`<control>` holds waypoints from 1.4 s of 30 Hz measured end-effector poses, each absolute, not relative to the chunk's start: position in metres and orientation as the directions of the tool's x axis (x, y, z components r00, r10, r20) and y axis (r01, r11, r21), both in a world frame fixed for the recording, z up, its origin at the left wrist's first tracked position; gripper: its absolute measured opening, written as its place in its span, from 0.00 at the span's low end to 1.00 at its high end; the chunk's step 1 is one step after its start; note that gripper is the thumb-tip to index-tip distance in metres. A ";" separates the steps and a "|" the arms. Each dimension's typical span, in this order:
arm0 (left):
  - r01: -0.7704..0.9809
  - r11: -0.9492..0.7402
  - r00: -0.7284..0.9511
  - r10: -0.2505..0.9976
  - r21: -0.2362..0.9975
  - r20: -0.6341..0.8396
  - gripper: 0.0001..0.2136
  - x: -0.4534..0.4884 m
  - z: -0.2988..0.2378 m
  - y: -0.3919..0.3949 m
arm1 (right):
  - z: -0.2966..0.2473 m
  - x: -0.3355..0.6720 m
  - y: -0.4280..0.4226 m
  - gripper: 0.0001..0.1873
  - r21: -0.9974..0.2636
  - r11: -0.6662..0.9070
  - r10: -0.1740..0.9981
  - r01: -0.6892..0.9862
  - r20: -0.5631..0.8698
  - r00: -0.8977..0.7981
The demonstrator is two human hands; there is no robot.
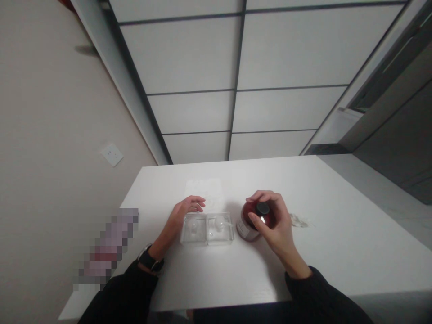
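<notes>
My right hand (277,225) is wrapped round the shoulder of a reddish-brown bottle (248,225) with a black cap and a pale label. The bottle stands upright on the white table. Just left of it lies a clear two-compartment tray (207,243). A small, clear round piece sits in each compartment; I cannot make out what these are. Beside the tray's far left corner is my left hand (186,208), its fingers stretched out and nothing in them. Whether it touches the tray's edge I cannot tell.
A crumpled whitish piece (299,220) lies on the table (337,252), right of the bottle. Behind the tray is a flat pale sheet (204,189). A pixelated patch covers something at the table's left edge. A wall with a socket (112,155) rises on the left, and white panels stand behind.
</notes>
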State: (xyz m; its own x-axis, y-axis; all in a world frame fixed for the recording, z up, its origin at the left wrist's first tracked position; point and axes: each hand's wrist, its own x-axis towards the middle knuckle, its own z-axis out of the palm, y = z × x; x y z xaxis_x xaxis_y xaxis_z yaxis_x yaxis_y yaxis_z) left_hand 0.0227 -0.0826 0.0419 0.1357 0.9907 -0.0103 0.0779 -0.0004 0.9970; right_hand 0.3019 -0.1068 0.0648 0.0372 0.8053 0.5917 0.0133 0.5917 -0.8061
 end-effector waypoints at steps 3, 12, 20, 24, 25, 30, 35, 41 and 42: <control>0.077 0.002 0.136 0.991 0.997 -0.013 0.34 0.022 0.041 -0.082 | 0.066 0.303 -0.106 0.19 -0.817 0.577 0.816 0.015 0.577 0.034; 0.076 0.000 0.141 0.990 0.997 -0.011 0.34 0.022 0.040 -0.082 | 0.069 0.309 -0.106 0.08 -0.767 0.620 0.783 0.164 0.617 -0.074; 0.086 0.002 0.139 0.990 0.996 -0.014 0.34 0.022 0.042 -0.082 | 0.065 0.304 -0.106 0.10 -0.804 0.595 0.804 0.013 0.595 -0.012; 0.087 0.000 0.139 0.990 0.996 -0.012 0.33 0.022 0.041 -0.082 | 0.065 0.302 -0.107 0.16 -0.818 0.570 0.822 -0.079 0.569 0.036; 0.087 0.000 0.139 0.990 0.996 -0.012 0.33 0.022 0.041 -0.082 | 0.065 0.301 -0.107 0.16 -0.821 0.568 0.823 -0.064 0.567 0.027; 0.081 0.000 0.134 0.991 0.997 -0.011 0.34 0.022 0.042 -0.082 | 0.063 0.300 -0.108 0.16 -0.822 0.561 0.828 -0.100 0.560 0.035; 0.071 0.005 0.137 0.991 0.997 -0.014 0.34 0.023 0.042 -0.082 | 0.068 0.305 -0.107 0.14 -0.799 0.598 0.802 0.060 0.597 -0.039; 0.071 0.007 0.142 0.990 0.997 -0.017 0.33 0.022 0.040 -0.082 | 0.070 0.307 -0.107 0.12 -0.803 0.593 0.805 0.055 0.590 -0.058; 0.071 0.008 0.143 0.990 0.997 -0.018 0.33 0.021 0.039 -0.082 | 0.069 0.306 -0.106 0.10 -0.813 0.581 0.814 0.043 0.579 -0.048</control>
